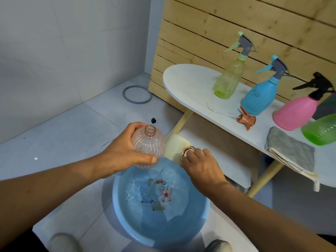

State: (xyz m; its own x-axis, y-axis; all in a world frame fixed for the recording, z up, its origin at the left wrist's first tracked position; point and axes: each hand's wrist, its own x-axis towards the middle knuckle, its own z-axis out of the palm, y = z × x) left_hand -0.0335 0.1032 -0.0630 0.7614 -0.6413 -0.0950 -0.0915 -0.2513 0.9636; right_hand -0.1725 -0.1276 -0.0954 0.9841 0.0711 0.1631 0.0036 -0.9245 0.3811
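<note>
My left hand grips a clear pink ribbed bottle, upright, with no cap, above the far rim of a blue basin filled with water. My right hand holds a small pink-rimmed round object just to the right of the bottle, over the basin's far edge; its fingers are curled round it. The matching pink spray head lies on the white table.
On the table stand a yellow-green spray bottle, a blue one, a pink one and a green bottle, plus a folded grey cloth. A yellow sponge lies behind the basin. A grey ring lies on the floor.
</note>
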